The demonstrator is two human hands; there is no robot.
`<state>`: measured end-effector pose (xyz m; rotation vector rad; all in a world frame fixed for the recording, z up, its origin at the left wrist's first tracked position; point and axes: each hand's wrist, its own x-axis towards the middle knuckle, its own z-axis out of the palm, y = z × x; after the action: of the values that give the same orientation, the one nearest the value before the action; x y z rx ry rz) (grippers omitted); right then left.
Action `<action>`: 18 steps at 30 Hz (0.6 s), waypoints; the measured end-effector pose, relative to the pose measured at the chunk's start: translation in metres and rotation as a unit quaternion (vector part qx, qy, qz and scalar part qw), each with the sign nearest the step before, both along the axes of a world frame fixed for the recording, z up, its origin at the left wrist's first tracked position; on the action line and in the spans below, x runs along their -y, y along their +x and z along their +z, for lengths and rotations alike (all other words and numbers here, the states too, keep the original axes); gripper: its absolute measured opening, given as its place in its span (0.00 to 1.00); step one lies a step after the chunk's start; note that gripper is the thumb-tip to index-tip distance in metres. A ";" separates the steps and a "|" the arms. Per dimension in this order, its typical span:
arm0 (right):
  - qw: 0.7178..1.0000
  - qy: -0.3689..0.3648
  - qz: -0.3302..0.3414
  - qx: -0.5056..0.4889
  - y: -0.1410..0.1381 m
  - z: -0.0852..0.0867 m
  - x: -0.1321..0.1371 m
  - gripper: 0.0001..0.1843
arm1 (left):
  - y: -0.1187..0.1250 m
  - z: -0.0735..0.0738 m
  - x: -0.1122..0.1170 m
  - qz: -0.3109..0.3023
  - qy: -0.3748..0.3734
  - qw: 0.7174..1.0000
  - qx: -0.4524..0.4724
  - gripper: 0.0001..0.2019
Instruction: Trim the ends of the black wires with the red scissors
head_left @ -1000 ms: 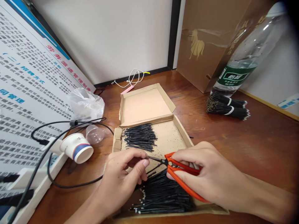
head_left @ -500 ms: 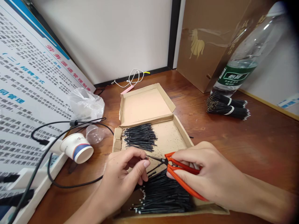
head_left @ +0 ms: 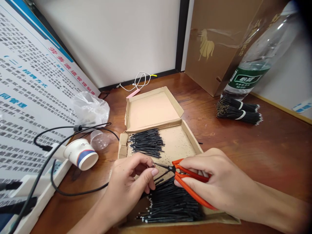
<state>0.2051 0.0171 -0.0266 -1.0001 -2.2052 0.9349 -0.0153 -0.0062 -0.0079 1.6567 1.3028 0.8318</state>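
Observation:
Orange-handled scissors [head_left: 192,188] are gripped in my right hand [head_left: 214,177], their dark blades parted and pointing left. My left hand [head_left: 136,182] is closed in a pinch on what looks like a black wire [head_left: 153,165]; only its tiny tip shows by the upper blade, and the fingers hide the rest. Both hands are over an open cardboard box [head_left: 188,133]. Beneath them lies a large pile of short black wires [head_left: 175,204] with pale ends. A smaller pile of black wires [head_left: 146,143] rests in the box's far left corner.
Two banded wire bundles [head_left: 240,112] lie at right by a water bottle [head_left: 251,74] and a brown carton [head_left: 214,42]. A paper cup [head_left: 81,154], clear plastic cup [head_left: 99,139], plastic bag [head_left: 91,109] and black cable [head_left: 80,194] are at left. Dark specks dot the box floor.
Both hands and the scissors hold almost the same position. The whole view has shifted very slightly.

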 end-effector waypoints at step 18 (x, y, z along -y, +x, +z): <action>0.999 0.021 -0.014 0.032 0.001 0.003 0.003 0.07 | 0.000 0.000 0.000 -0.002 -0.003 1.000 0.007 0.04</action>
<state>0.2061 0.0142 -0.0236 -1.0521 -2.2479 0.8515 -0.0151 -0.0063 -0.0074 1.6444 1.2908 0.8354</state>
